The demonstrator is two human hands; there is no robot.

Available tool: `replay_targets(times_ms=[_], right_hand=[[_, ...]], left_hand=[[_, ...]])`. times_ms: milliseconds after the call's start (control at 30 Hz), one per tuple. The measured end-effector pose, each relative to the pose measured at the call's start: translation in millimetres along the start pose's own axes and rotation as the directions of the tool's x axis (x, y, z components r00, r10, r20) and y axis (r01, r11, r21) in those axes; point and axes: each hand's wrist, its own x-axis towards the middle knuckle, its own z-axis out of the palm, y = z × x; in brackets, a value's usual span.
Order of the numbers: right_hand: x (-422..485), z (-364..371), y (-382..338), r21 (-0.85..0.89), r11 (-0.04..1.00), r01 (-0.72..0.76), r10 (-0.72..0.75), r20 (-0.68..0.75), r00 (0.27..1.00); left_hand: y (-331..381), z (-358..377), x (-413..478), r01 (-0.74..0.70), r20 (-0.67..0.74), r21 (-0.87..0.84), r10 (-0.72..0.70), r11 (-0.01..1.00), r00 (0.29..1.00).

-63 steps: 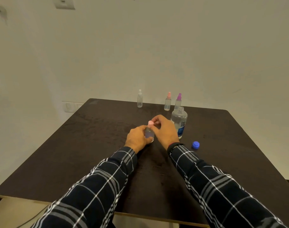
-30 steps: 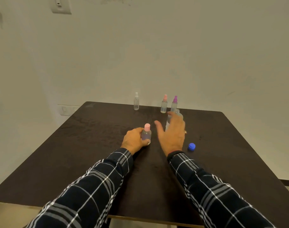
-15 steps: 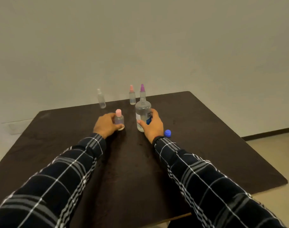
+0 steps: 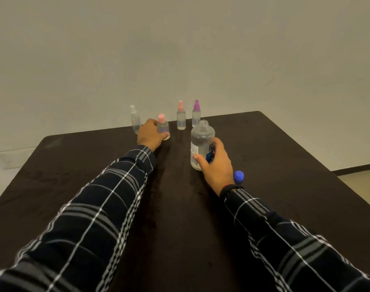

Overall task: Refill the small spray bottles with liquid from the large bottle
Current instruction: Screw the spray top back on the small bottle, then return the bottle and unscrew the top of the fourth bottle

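Observation:
My left hand (image 4: 148,133) grips a small clear bottle with a pink cap (image 4: 163,126), held upright at the far part of the dark table (image 4: 285,165). My right hand (image 4: 216,165) holds the large clear bottle (image 4: 202,140), which stands upright with its neck uncapped. Its blue cap (image 4: 239,176) lies on the table just right of my right wrist. Three small spray bottles stand near the far edge: a white-topped one (image 4: 134,118), a pink-topped one (image 4: 181,116) and a purple-topped one (image 4: 196,114).
A bare pale wall (image 4: 180,49) rises behind the table. The table's right edge runs diagonally, with light floor (image 4: 365,182) beyond it. My plaid sleeves (image 4: 99,218) cover much of the near table.
My left hand carried the pink-capped bottle farther back, toward the row of spray bottles. My right hand left that bottle's cap and took hold of the large bottle. The view swung right.

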Motion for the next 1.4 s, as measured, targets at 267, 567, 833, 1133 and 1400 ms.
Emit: replay_targets(times_ms=[267,567,833,1133,1400], right_hand=[[0.8,0.6,4.4,-0.046,0.999,0.028,-0.028,-0.006,1.000],[1.1,0.8,5.0,-0.084,0.996,0.021,-0.022,-0.005,1.000],[-0.1,2.3,2.7,-0.097,0.995,0.004,-0.005,-0.013,1.000],[-2.3,1.2,-2.2,-0.108,0.994,-0.005,0.005,-0.008,1.000],[-1.2,1.5,1.2,-0.134,0.991,-0.006,0.004,-0.012,1.000]], left_hand=[[-2.4,15.2,24.4,0.004,-0.093,-0.039,-0.008,0.999,0.996],[-5.7,21.8,46.1,-0.006,-0.138,-0.036,0.001,0.999,0.990],[-16.6,23.5,24.9,-0.036,-0.150,-0.045,0.028,0.998,0.988],[-16.3,-8.3,12.8,0.058,-0.620,-0.070,-0.089,0.996,0.780],[-44.4,-21.0,43.4,0.200,-0.255,-0.162,-0.237,0.966,0.937]])
